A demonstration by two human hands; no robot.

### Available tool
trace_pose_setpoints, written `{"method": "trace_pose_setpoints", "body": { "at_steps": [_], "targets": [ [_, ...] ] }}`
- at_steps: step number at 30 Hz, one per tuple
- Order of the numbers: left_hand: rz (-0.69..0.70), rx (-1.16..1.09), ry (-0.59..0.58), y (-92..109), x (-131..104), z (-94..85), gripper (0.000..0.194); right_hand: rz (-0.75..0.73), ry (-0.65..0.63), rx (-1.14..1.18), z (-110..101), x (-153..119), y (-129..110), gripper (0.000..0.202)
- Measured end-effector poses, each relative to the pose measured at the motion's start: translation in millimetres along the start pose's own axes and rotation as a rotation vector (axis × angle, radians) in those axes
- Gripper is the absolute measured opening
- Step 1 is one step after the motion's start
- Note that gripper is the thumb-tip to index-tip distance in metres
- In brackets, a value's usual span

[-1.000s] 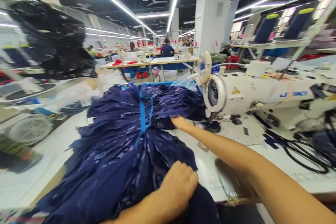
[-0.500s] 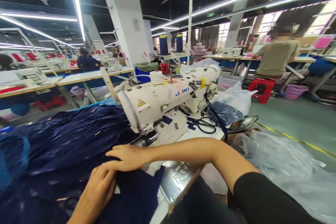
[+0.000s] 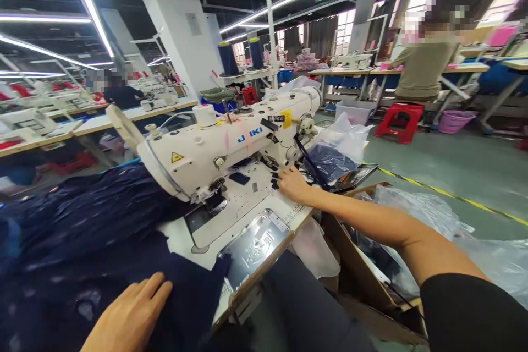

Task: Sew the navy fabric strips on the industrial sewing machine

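Note:
My left hand lies on navy fabric at the front left, fingers extended and nothing seen in them. On the bed of a white sewing machine, my right hand has its fingers curled down beside small navy fabric pieces; what is under the fingers is hidden. Behind that hand, the black scissors show only in part. Another navy scrap rests nearer the needle area. A shiny metal plate covers the table's front edge.
A heap of navy garments spreads across the left side. Right of the machine are a clear plastic bag with navy cloth and an open cardboard box with plastic. A co-worker is near a red stool.
My right hand has left the fabric by my left hand and reached right to the small pieces and scissors. My left hand stays on the fabric. The view has shifted right.

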State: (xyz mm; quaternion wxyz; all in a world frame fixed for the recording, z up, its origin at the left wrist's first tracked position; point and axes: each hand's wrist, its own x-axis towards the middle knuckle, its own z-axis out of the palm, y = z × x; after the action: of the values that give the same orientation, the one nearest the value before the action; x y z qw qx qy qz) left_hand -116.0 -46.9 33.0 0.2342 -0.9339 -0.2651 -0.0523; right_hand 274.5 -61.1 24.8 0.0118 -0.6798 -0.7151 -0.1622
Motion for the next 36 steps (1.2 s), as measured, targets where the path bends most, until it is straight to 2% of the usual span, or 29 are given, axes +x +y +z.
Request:
{"method": "trace_pose_setpoints", "body": {
  "at_steps": [1, 3, 5, 6, 9, 11, 15, 18, 21, 24, 27, 29, 32, 34, 36],
  "targets": [
    [-0.006, -0.026, -0.113, 6, 5, -15.5, 0.044, -0.002, -0.01, 0.003, 3, -1, -2, 0.026],
    [-0.087, -0.038, -0.265, 16, 14, -40.5, 0.037, -0.014, -0.023, 0.0, 6, -2, -6, 0.026],
    [-0.096, -0.054, -0.321, 23, 18, -54.7, 0.032, -0.018, -0.033, -0.012, 7, -2, -8, 0.026],
    [-0.088, -0.058, -0.305, 27, 19, -57.8, 0.031, -0.008, -0.036, -0.018, 7, -1, -9, 0.026],
    [-0.067, -0.102, -0.204, 34, 19, -56.4, 0.028, 0.03, 0.01, -0.023, 3, 4, -10, 0.025],
    [-0.084, -0.158, -0.176, 37, 22, -51.1, 0.029, -0.008, 0.084, -0.012, -3, 11, -17, 0.025],
    [-0.134, -0.366, -0.244, 35, 37, -42.9, 0.025, -0.301, 0.218, 0.023, -8, 34, -48, 0.023],
    [-0.183, -0.538, -0.263, 29, 49, -40.7, 0.02, -0.578, 0.273, 0.027, 0, 57, -74, 0.021],
    [-0.313, -0.711, -0.236, 24, 56, -37.9, 0.021, -0.804, 0.281, 0.028, 13, 77, -86, 0.02],
    [-0.58, -1.015, -0.159, 23, 64, -31.8, 0.034, -0.89, 0.261, 0.077, 25, 89, -84, 0.02],
    [-0.882, -1.447, 0.015, 29, 82, -22.4, 0.036, -0.845, 0.253, 0.196, 33, 94, -79, 0.02],
    [-1.011, -1.702, 0.117, 36, 97, -15.1, 0.033, -0.766, 0.23, 0.3, 33, 93, -79, 0.02],
    [-1.035, -1.965, 0.076, 45, 112, -4.2, 0.031, -0.51, 0.17, 0.4, 29, 89, -90, 0.017],
    [-1.03, -2.032, 0.018, 45, 113, 0.6, 0.03, -0.339, 0.131, 0.406, 24, 86, -102, 0.017],
    [-1.022, -2.011, -0.031, 40, 108, 1.4, 0.026, -0.253, 0.097, 0.379, 20, 83, -113, 0.023]
  ]
}}
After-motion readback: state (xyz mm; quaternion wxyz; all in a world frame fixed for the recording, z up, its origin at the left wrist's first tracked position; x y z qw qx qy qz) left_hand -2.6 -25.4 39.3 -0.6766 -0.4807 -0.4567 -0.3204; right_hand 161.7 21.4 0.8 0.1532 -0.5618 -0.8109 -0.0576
